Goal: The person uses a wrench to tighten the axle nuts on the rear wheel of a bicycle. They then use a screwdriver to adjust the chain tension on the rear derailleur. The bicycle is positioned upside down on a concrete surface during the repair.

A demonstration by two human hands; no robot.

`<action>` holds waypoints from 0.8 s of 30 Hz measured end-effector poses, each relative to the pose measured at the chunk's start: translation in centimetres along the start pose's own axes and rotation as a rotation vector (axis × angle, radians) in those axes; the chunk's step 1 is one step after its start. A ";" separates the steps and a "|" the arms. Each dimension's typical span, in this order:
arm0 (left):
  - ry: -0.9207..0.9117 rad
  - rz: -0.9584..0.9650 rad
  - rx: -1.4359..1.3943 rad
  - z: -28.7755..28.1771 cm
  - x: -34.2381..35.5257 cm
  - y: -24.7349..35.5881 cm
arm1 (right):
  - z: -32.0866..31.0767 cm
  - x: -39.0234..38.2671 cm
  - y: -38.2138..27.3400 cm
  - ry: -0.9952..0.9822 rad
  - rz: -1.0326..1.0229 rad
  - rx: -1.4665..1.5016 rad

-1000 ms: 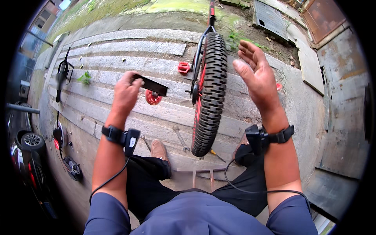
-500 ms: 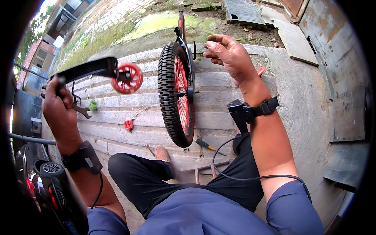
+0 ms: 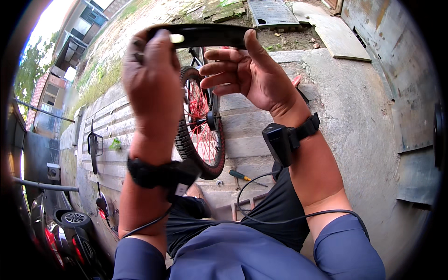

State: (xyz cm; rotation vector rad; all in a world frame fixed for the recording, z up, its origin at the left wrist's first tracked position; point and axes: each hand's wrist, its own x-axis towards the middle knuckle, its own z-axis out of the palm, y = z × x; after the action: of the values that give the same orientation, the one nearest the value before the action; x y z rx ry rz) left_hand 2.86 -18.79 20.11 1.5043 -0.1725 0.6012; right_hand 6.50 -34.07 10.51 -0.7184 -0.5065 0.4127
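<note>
A training wheel's glossy black arm (image 3: 210, 36) spans the gap between my hands, high in the view. My left hand (image 3: 154, 70), blurred by motion, is closed round its left end. Beside the arm, my right hand (image 3: 247, 77) has its palm turned up and fingers spread, the thumb against the arm's right end. The small red wheel is mostly hidden behind my right hand. Whether the wrench is still in my left hand I cannot tell. Beyond and below my hands stands a bicycle wheel (image 3: 205, 126) with a knobbly black tire and red spokes.
A screwdriver (image 3: 240, 175) with a green and yellow handle lies on the concrete slabs near my legs. A black toy car (image 3: 70, 224) stands at the lower left. A worn metal door (image 3: 396, 70) rises on the right. A cable runs from my right wrist strap.
My left hand has swung right and up with the training wheel. My right hand has shifted slightly left, and its thumb now meets the black arm. The view has turned a little.
</note>
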 end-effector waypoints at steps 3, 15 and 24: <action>-0.184 0.024 -0.011 1.3 -1.4 -2.6 | -0.4 -0.2 0.5 0.138 -0.020 0.115; -0.320 -0.119 0.306 -1.6 -2.8 -7.0 | -9.6 -2.7 -1.1 0.689 -0.204 0.359; 0.009 -0.265 0.318 -12.4 -3.1 -5.8 | -16.1 -8.0 -5.5 0.929 -0.187 0.259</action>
State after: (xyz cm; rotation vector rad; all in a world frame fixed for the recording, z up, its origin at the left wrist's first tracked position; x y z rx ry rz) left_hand -0.23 -7.37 12.48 1.7951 0.1354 0.4354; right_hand 10.26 -50.24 1.65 -0.5309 0.3529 -0.0576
